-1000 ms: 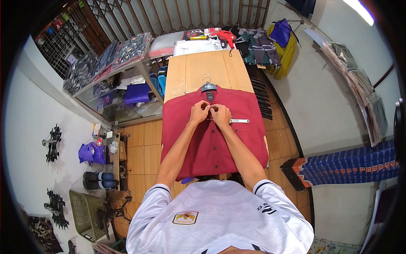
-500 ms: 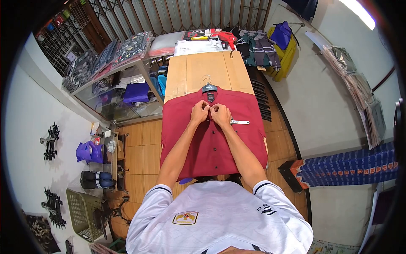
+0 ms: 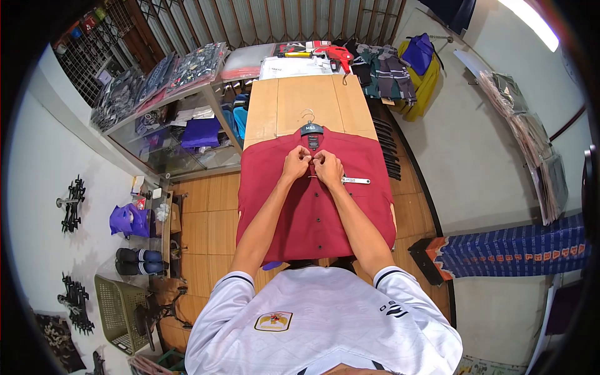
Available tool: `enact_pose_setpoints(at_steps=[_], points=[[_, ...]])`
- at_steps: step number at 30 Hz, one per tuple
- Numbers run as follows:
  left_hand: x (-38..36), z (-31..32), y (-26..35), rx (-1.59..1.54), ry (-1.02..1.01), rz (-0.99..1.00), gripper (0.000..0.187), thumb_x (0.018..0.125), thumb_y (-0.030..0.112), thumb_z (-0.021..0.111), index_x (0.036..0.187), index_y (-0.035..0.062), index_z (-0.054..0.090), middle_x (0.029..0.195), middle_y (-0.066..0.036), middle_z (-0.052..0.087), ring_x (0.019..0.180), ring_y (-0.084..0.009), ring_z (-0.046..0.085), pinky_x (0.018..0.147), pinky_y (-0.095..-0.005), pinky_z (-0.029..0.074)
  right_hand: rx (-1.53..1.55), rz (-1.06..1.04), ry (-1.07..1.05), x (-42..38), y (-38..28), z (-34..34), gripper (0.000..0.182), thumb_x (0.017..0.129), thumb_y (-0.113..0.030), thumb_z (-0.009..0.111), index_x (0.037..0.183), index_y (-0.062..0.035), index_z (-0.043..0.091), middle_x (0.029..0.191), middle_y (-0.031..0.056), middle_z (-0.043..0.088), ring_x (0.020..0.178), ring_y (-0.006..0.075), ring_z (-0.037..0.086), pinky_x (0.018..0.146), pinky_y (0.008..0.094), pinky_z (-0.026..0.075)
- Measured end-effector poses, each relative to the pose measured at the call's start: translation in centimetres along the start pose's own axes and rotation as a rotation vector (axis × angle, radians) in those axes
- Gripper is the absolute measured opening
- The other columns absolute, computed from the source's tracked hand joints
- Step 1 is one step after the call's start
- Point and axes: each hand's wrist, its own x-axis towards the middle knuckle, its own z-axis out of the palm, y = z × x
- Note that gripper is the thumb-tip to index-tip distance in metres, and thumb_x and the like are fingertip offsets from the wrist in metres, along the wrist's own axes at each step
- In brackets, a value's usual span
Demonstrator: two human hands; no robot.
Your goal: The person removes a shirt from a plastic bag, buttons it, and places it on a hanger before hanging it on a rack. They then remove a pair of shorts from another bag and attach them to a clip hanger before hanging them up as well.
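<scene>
A red shirt [image 3: 281, 219] with dark buttons lies spread on a wooden table [image 3: 294, 100], its collar around a black hanger [image 3: 311, 129] with a metal hook. Just below the collar, my left hand [image 3: 297, 164] pinches the left side of the front opening. My right hand [image 3: 328, 169] is closed on the opening's right side, close beside the left one. The fingertips of both hide the spot between them. A white tag or strip [image 3: 356, 180] lies on the shirt to the right of my right hand.
Behind the table are a red tool [image 3: 340, 57] and packaged clothes. A glass cabinet [image 3: 172, 140] stands at the left, with a green basket [image 3: 119, 315] lower down. Black hangers [image 3: 387, 150] line the table's right side. Blue patterned cloth [image 3: 512, 250] is at the right.
The view has shifted slightly. Both hands remain at the shirt's front below the collar, with only small finger movement.
</scene>
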Motion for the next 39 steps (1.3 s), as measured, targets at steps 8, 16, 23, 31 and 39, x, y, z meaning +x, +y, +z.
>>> enact_pose_setpoints(at_steps=[8,16,23,31,39], points=[[-1.9,0.4,0.3,0.184,0.157,0.202,0.015,0.091,0.005,0.064,0.097,0.0067,0.078,0.099,-0.014,0.064,0.095,-0.0319,0.065,0.085,-0.0432,0.054,-0.009,0.019,0.066,-0.2,0.1,0.6,0.019,0.087,-0.025,0.078,0.097,-0.0099,0.074,0.086,0.0101,0.077,0.086,0.0335,0.074,0.076,0.0454,0.057],[-3.6,-0.2,1.9,0.098,0.185,0.219,0.012,0.089,0.004,0.065,0.096,0.0042,0.076,0.094,-0.013,0.061,0.078,-0.0270,0.064,0.073,-0.0398,0.054,0.015,0.008,0.031,0.5,0.8,0.4,0.020,0.087,-0.022,0.078,0.100,-0.0079,0.074,0.084,0.0096,0.077,0.083,0.0292,0.075,0.076,0.0417,0.057],[-3.1,0.0,1.7,0.011,0.290,0.243,0.012,0.092,0.000,0.063,0.103,-0.0009,0.066,0.097,-0.013,0.060,0.075,-0.0251,0.065,0.070,-0.0375,0.054,-0.138,-0.037,0.156,3.0,1.3,-2.2,0.033,0.085,-0.013,0.072,0.117,-0.0091,0.069,0.106,0.0124,0.072,0.103,0.0328,0.070,0.084,0.0466,0.056],[-3.1,-0.3,2.1,-0.087,0.269,0.201,0.011,0.094,0.001,0.063,0.104,-0.0013,0.067,0.099,-0.012,0.061,0.076,-0.0212,0.067,0.067,-0.0318,0.057,-0.556,-0.243,0.213,8.3,4.9,-2.7,0.041,0.092,-0.017,0.067,0.133,-0.0119,0.062,0.126,0.0132,0.060,0.125,0.0345,0.053,0.110,0.0688,0.033],[-3.2,-0.9,2.4,-0.145,0.300,0.223,0.014,0.093,-0.001,0.063,0.107,-0.0013,0.066,0.102,-0.012,0.060,0.080,-0.0224,0.067,0.069,-0.0322,0.058,-0.503,-0.256,0.285,7.6,5.4,-2.9,0.028,0.097,-0.020,0.065,0.124,-0.0119,0.064,0.120,0.0123,0.061,0.122,0.0319,0.054,0.108,0.0606,0.034]])
